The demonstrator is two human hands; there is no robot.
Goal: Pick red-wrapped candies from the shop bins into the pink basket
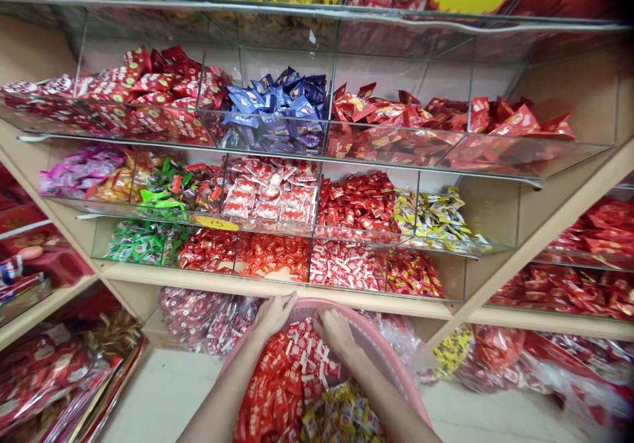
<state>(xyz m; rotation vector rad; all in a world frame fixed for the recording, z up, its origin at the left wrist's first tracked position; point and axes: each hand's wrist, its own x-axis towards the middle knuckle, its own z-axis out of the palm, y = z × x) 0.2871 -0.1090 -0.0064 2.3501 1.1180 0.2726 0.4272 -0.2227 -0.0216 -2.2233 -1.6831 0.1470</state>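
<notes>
A pink plastic basket sits low in front of me, full of red-and-white wrapped candies with yellow wrapped candies nearer me. My left hand lies at the basket's far rim, fingers curled over the candy pile. My right hand rests beside it on the red-and-white candies, fingers bent down into them. What either hand grips is hidden. Straight ahead, clear bins hold candy, with a red-and-white candy bin just above the basket.
Tiered clear acrylic bins of red, blue, green and yellow sweets fill the wooden shelf. Bagged candy lies under the shelf, more bags at the right and packages at the left. White floor below.
</notes>
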